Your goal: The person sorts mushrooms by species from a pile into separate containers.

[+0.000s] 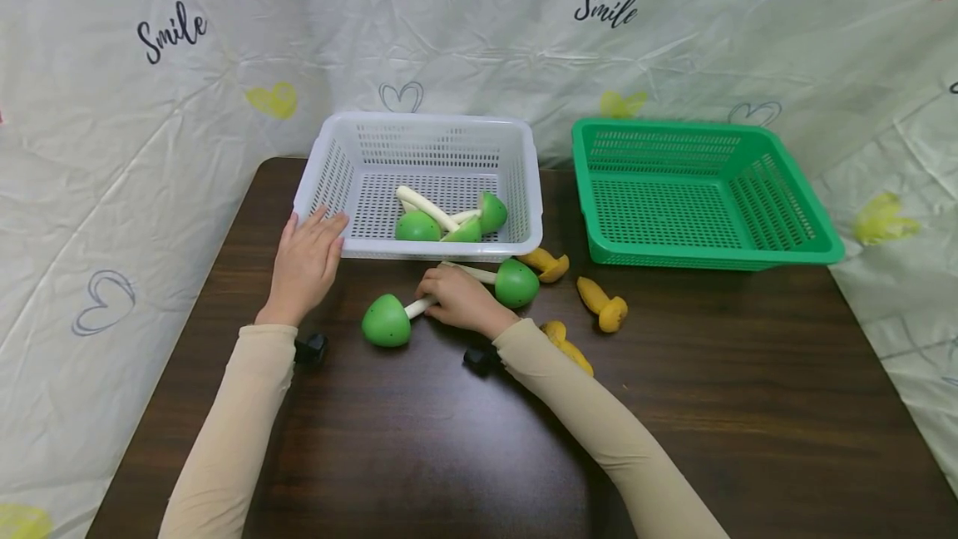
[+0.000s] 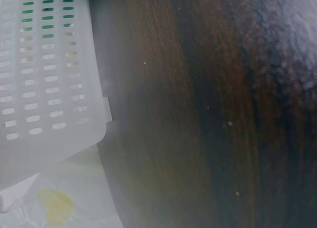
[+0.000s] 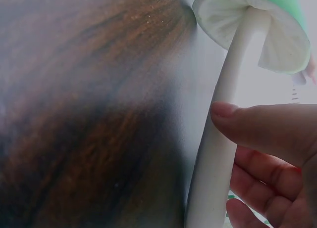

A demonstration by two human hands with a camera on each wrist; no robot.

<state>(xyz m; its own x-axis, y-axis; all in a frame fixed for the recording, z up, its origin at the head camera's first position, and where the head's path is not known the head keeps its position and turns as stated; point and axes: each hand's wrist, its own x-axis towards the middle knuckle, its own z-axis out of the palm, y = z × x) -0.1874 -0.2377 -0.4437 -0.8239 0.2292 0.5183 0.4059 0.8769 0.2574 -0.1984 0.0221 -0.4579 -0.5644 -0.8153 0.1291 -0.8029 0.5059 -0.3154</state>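
Note:
My right hand (image 1: 462, 299) pinches the white stem (image 3: 218, 139) of a toy mushroom with a green cap (image 1: 386, 321), low over the table. In the right wrist view the thumb lies along one side of the stem and the other fingers are behind it. Just beyond that hand lies another green-capped mushroom (image 1: 516, 284), its stem partly hidden by the fingers. My left hand (image 1: 305, 260) rests on the front left corner of the white basket (image 1: 419, 249), fingers extended over the rim. Several green-capped mushrooms (image 1: 417, 226) lie inside this basket.
Right of the white basket stands a green basket (image 1: 711, 258) with nothing in it. Three yellow mushrooms lie on the dark wooden table (image 1: 419, 456): one by the white basket's corner (image 1: 552, 266), one farther right (image 1: 602, 304), and one partly behind the right forearm (image 1: 572, 349).

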